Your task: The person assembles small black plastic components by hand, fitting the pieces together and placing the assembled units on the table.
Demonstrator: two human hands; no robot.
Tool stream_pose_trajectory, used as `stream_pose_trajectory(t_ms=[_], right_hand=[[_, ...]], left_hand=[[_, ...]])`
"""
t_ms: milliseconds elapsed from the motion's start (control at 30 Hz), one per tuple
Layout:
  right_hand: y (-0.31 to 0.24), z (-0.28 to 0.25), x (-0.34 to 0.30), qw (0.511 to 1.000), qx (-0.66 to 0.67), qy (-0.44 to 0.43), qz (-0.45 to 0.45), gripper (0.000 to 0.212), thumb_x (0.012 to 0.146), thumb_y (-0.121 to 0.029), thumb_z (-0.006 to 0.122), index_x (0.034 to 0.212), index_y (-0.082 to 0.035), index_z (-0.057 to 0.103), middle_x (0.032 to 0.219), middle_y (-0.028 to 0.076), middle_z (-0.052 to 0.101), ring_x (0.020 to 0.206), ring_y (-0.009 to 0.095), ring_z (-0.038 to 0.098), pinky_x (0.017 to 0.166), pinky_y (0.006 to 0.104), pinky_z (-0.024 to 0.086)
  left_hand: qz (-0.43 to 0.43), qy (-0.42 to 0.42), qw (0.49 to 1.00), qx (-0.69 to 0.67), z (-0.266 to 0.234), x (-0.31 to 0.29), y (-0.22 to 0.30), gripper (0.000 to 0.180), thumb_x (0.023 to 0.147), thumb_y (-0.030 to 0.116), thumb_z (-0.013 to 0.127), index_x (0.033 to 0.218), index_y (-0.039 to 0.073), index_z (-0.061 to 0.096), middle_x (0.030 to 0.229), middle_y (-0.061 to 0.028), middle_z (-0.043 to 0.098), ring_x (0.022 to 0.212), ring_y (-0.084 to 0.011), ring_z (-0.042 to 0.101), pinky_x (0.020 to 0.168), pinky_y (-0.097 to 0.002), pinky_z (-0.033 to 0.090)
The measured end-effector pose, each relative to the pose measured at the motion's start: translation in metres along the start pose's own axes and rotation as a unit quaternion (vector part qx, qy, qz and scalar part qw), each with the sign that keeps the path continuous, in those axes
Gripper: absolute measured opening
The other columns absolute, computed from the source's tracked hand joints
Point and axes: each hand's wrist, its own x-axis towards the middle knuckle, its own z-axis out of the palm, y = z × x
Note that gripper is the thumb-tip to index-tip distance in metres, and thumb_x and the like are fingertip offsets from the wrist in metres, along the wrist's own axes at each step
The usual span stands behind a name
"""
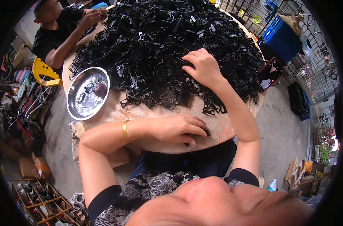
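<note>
A large heap of small black plastic parts point(152, 52) covers most of the round table point(141, 113). Near the front edge, my left hand point(175, 127) rests with its fingers curled over a black plastic part point(207, 132), whose dark ends peek out by the fingertips; most of it is hidden. Farther off, my right hand point(204, 67) reaches over the heap with thumb and fingers apart, and I see nothing between them. A shiny metal bowl point(70, 101) on the table's left holds a dark round object point(100, 89) and a few black parts.
A phone point(271, 75) stands at the table's right edge. Across at the upper left sits another person point(62, 34), hands raised beside the heap. A yellow chair point(43, 73) is at the left, a shoe rack point(43, 203) at the lower left, blue crates point(280, 35) at the upper right.
</note>
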Motion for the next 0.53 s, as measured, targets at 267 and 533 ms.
stream_pose_trajectory(t_ms=[267, 533], right_hand=[[0.018, 0.019, 0.038, 0.951, -0.236, -0.197, 0.034, 0.030, 0.073, -0.015, 0.062, 0.104, -0.015, 0.063, 0.088, 0.006, 0.064, 0.092, 0.024, 0.056, 0.079, 0.0384, 0.043], [0.065, -0.002, 0.030, 0.936, 0.269, -0.033, 0.222, 0.027, 0.083, -0.007, 0.059, 0.110, -0.008, 0.060, 0.088, 0.006, 0.066, 0.076, 0.009, 0.059, 0.071, 0.0245, 0.047]], left_hand=[[-0.077, 0.093, 0.989, 0.081, -0.006, -0.003, -0.019, 0.042, 0.082, 0.021, 0.062, 0.116, -0.003, 0.050, 0.118, -0.0217, 0.050, 0.112, -0.0358, 0.046, 0.096, -0.0418, 0.039], [-0.143, 0.200, 0.961, 0.129, -0.015, -0.006, -0.030, 0.041, 0.080, 0.016, 0.063, 0.115, -0.001, 0.052, 0.112, -0.0193, 0.054, 0.108, -0.0341, 0.050, 0.094, -0.0405, 0.039]])
